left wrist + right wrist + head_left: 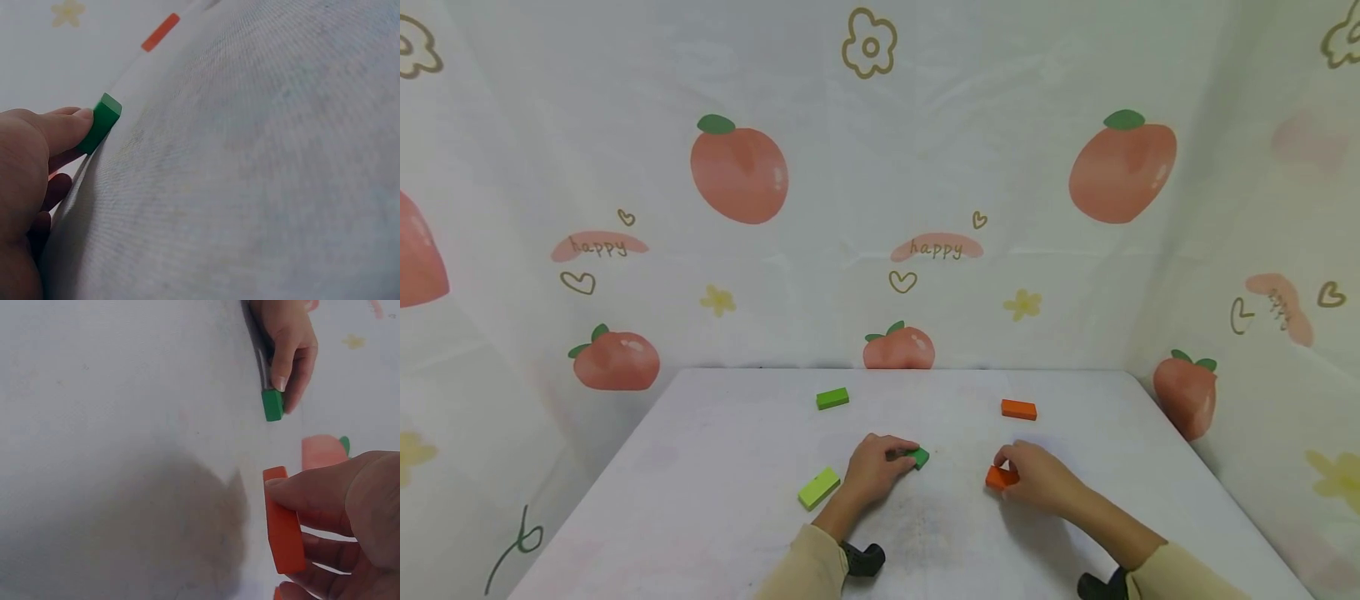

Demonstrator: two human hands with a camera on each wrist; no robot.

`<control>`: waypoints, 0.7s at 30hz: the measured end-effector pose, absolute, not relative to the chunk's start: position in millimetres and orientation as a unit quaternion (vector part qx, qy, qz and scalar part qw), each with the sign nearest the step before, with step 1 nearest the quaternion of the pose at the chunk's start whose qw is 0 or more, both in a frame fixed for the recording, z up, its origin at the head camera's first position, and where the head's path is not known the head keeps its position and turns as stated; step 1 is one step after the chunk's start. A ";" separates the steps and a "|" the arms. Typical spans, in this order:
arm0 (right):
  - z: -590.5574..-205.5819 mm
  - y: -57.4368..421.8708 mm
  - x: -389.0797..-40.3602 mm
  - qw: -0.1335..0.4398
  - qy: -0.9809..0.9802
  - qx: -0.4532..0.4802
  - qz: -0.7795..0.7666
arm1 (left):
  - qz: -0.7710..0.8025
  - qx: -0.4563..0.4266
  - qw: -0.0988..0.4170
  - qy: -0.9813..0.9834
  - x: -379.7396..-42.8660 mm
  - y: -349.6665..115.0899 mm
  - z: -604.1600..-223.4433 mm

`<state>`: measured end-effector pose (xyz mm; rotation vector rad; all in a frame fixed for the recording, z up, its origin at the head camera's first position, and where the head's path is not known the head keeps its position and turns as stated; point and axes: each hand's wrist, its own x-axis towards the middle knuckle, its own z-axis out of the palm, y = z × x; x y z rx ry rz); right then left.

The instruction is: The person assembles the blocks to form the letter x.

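Note:
My left hand [874, 468] pinches a dark green block [920, 457] between thumb and fingers near the middle of the white table. In the left wrist view, the thumb presses one face of this green block [104, 119], and its far end sticks out past the fingers. To the right, my right hand [1039, 478] grips an orange block [998, 478] by its sides. The right wrist view shows the thumb on the face of that orange block [283, 528], with fingers behind it. Whether the orange block touches the table cannot be made out.
A light green block [832, 398] lies at the back left, and a yellow-green block [819, 488] sits left of my left forearm. Another orange block [1018, 409] rests at the back right. A cloth with printed fruit [740, 175] hangs behind the white table [700, 467].

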<state>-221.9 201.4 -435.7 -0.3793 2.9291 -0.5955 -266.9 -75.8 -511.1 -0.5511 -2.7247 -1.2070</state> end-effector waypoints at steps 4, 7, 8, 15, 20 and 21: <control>-430.1 198.4 -222.4 0.056 0.971 -0.128 -0.196 | -0.395 -0.182 0.059 -0.898 -266.5 -76.1 -511.2; -427.0 197.0 -222.5 0.049 0.970 -0.135 -0.195 | -0.395 -0.185 0.063 -0.898 -266.1 -76.2 -511.3; -427.0 196.7 -222.7 0.047 0.970 -0.136 -0.194 | -0.395 -0.186 0.064 -0.897 -265.9 -76.2 -511.3; -431.7 193.2 -224.3 0.028 0.970 -0.140 -0.196 | -0.395 -0.191 0.062 -0.896 -265.9 -77.0 -510.7; -437.4 191.1 -223.3 0.005 0.968 -0.138 -0.211 | -0.395 -0.190 0.056 -0.897 -266.5 -77.0 -510.1; -438.8 190.7 -223.0 0.001 0.967 -0.137 -0.216 | -0.396 -0.191 0.055 -0.897 -266.6 -76.9 -510.0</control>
